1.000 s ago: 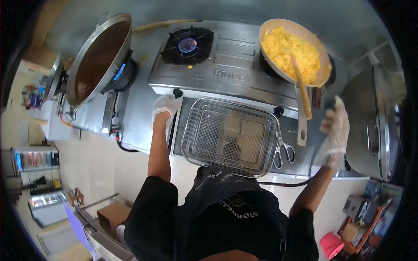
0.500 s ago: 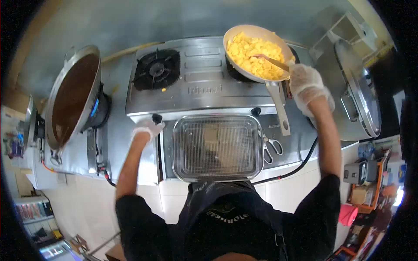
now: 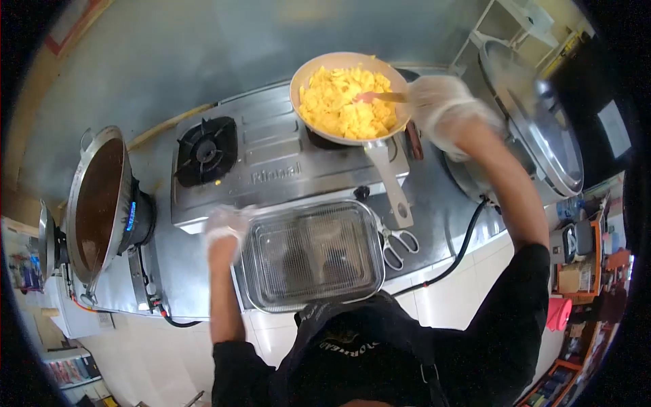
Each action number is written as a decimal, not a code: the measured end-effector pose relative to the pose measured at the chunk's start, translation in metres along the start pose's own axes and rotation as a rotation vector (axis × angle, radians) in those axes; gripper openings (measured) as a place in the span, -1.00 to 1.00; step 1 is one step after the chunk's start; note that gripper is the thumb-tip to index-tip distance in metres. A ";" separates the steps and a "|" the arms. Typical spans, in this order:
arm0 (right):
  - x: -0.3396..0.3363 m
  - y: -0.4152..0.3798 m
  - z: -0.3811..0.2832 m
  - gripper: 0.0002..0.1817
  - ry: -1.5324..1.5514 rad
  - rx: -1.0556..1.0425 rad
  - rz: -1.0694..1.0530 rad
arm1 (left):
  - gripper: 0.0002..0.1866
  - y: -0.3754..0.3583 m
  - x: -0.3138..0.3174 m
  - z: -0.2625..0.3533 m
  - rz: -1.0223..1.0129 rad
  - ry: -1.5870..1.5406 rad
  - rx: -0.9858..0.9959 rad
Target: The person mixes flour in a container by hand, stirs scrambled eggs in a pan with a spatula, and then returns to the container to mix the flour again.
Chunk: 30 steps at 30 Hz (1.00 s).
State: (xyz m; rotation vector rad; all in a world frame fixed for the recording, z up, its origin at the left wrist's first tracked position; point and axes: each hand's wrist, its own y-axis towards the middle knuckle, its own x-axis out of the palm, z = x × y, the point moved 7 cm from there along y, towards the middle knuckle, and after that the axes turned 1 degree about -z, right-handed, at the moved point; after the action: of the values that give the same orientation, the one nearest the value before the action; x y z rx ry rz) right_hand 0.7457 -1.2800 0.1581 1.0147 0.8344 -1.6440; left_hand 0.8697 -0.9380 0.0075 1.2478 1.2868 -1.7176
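Observation:
My right hand (image 3: 447,112), in a clear plastic glove, is closed around the wooden handle of a spatula (image 3: 388,97). The spatula's pinkish head lies in yellow scrambled eggs (image 3: 339,102), which look soft and lumpy. They fill a light-coloured frying pan (image 3: 296,95) on the right burner, its handle (image 3: 388,183) pointing toward me. My left hand (image 3: 227,229), also gloved, is at the front of the stove (image 3: 271,146), by the upper left corner of a rectangular tray with a wire rack (image 3: 312,254). Motion blurs its fingers, and the left knob is hidden.
A wide pan of brown liquid (image 3: 98,203) stands on a burner at left. Scissors (image 3: 397,247) lie right of the tray. A large metal pot (image 3: 522,156) stands at right, with a black hose (image 3: 461,244) along the counter edge. The left burner (image 3: 207,150) holds no pan.
The view has turned and shifted. My left hand has moved from the left stove knob toward the tray's corner. My right hand still holds the spatula, its head moved within the eggs.

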 end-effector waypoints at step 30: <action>0.047 0.095 0.059 -0.73 0.004 -0.215 -0.468 | -0.81 -0.049 0.117 0.283 -0.978 -2.198 -0.018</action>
State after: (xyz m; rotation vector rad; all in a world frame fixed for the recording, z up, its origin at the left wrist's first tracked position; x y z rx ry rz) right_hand 0.8160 -1.3757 0.1343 0.7037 1.2929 -1.8858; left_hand 0.6997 -1.1864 -0.0675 -1.5350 0.2281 -2.0289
